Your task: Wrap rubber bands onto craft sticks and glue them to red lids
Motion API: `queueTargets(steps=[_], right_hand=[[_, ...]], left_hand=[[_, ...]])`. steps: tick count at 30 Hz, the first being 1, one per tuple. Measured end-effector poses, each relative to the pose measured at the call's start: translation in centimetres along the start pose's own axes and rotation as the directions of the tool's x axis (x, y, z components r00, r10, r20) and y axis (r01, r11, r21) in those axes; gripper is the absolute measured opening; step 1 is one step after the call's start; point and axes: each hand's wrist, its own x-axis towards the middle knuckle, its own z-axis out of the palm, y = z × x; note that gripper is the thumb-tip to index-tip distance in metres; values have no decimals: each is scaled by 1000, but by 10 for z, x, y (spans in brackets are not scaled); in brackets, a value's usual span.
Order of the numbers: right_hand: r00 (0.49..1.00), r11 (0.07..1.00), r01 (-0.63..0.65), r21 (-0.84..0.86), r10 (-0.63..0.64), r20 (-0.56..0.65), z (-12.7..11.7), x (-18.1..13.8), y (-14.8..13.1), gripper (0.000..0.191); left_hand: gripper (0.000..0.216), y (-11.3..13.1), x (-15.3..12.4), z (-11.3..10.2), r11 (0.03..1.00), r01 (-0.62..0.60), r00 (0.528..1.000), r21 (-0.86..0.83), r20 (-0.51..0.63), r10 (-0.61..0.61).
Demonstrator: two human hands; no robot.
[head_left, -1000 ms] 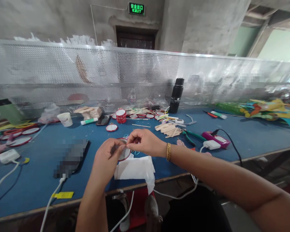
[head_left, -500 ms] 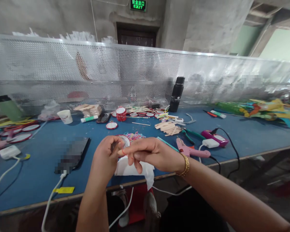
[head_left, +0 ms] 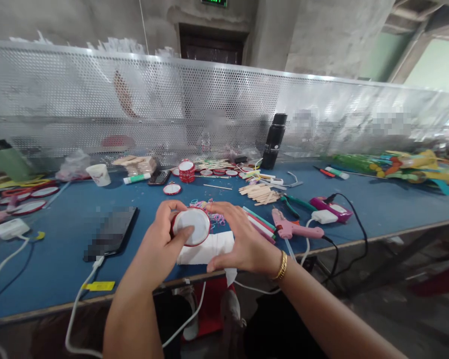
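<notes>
My left hand (head_left: 162, 249) grips a small round drum-like piece (head_left: 198, 222) with a white face and a red rim, its thumb pressed on the white face. To the right of it, my right hand (head_left: 243, 239) is open, thumb and fingers apart, its fingertips close to the rim. Whether they touch the rim I cannot tell. Under the hands lies white tissue paper (head_left: 224, 244) at the table's front edge. Behind them is a tangle of pink and blue elastic loops (head_left: 219, 218).
A pink glue gun (head_left: 292, 228), wooden sticks (head_left: 260, 193) and green-handled pliers (head_left: 297, 203) lie to the right. On the left are a phone (head_left: 114, 232) with a cable and a paper cup (head_left: 99, 175). A stack of red-rimmed pieces (head_left: 186, 172) and a black bottle (head_left: 274, 142) stand behind.
My hands were close together, the right forefinger pointing into the left fingers with a thin red band. Now they are apart, and the round piece shows face-up in my left hand.
</notes>
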Motion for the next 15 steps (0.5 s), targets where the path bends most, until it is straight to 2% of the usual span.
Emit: queueTargets(steps=[3, 6, 11, 15], right_hand=[[999, 999, 41, 4, -41, 9, 6, 3, -3, 108], [998, 998, 61, 2, -61, 4, 5, 8, -5, 106], [996, 996, 90, 11, -90, -10, 5, 12, -7, 98], [998, 998, 64, 20, -64, 7, 6, 11, -6, 97]], left_hand=[[36, 4, -2, 3, 998, 24, 998, -50, 54, -22], [28, 7, -2, 4, 1000, 0, 995, -17, 105, 2], [26, 10, -4, 4, 999, -22, 992, -25, 121, 25], [27, 11, -6, 6, 999, -20, 989, -50, 148, 27]])
